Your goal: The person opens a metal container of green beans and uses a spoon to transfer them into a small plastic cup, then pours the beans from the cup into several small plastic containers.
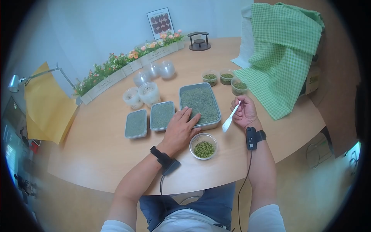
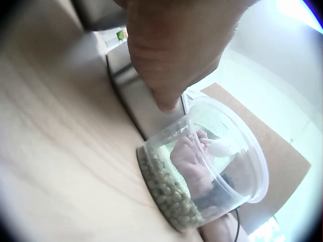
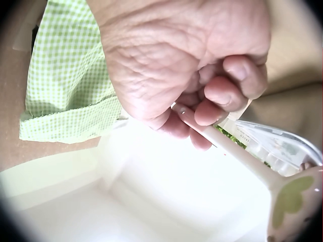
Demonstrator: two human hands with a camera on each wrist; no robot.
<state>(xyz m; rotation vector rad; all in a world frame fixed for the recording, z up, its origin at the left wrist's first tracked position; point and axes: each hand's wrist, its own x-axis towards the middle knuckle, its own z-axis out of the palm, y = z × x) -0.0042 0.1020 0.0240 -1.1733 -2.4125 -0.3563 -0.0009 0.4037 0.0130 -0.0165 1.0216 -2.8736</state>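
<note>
My left hand point(image 1: 181, 129) lies with spread fingers over the near left corner of a large rectangular metal container point(image 1: 199, 101), its fingertips on the grey-green granular fill. My right hand point(image 1: 245, 112) grips a white spoon point(image 1: 228, 123) by the handle's end, palm up. The bowl hangs down toward the table; a green painted pattern shows on the spoon bowl point(image 3: 293, 204) in the right wrist view. Just below the left hand stands a clear round plastic tub point(image 1: 203, 146), partly filled with green beans point(image 2: 169, 194).
Two smaller filled containers point(image 1: 136, 123) point(image 1: 162, 116) stand left. Three tubs of green beans point(image 1: 226, 76) sit behind the right hand. Clear empty-looking tubs point(image 1: 149, 94) stand back left, before a flower planter point(image 1: 127, 65). Green checked cloth point(image 1: 282, 58) drapes at right.
</note>
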